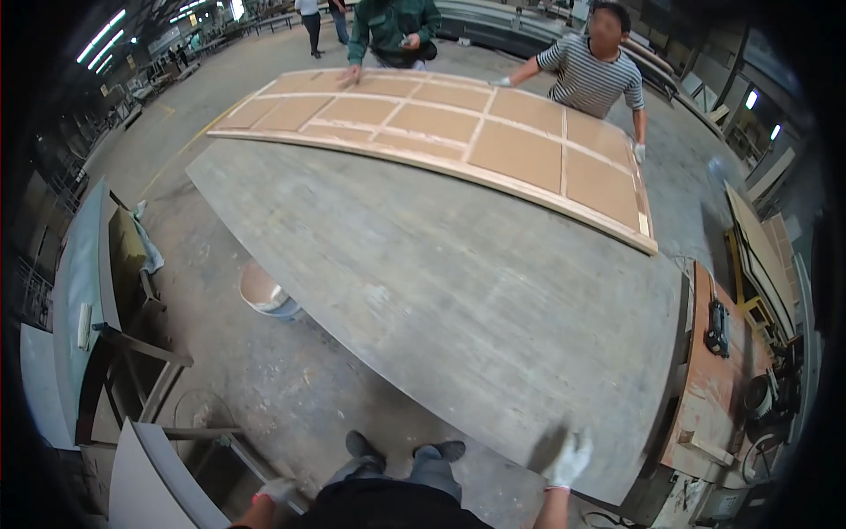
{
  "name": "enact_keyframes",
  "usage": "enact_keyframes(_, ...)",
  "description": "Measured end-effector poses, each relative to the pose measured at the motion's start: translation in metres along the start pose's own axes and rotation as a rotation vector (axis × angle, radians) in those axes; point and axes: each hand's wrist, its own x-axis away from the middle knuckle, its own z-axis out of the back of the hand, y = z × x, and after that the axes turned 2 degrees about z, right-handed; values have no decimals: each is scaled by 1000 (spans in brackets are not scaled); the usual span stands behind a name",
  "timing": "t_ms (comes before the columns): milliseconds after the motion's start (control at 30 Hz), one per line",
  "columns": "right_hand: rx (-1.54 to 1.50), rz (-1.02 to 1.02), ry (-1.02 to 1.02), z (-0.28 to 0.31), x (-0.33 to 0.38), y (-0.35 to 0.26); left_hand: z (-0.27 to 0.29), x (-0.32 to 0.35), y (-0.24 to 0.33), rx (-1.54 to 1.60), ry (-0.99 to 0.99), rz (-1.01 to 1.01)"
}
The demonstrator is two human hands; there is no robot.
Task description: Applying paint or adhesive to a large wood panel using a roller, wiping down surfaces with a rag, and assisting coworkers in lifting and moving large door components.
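A broad grey sheet-like surface (414, 291) spreads in front of me. Over its near right corner is my right hand (571, 460) in a white glove, fingers stretched out and holding nothing; whether it touches the surface is hard to tell. My left hand (278, 490), also gloved, hangs low at the left near a metal frame bar (264, 472); its fingers are too unclear to read. Along the far edge lies a long panel (520, 159) with a pale wooden frame and brown board infill. A person in a striped shirt (595, 75) touches its right end; another in green (388, 31) touches its far edge.
A bucket (264, 291) stands on the floor at the left edge of the grey surface. Further left are metal stands with a long greenish sheet (79, 273). On the right is an orange-topped bench (718, 379) bearing a black tool (718, 326). Boards lean behind it.
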Motion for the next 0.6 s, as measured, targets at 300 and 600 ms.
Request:
enact_keyframes(300, 28, 293, -463, -106, 136, -167, 12, -34, -111, 48, 104, -24)
enact_keyframes(600, -310, 41, -505, -166, 147, -141, 71, -15, -116, 598, 416, 157)
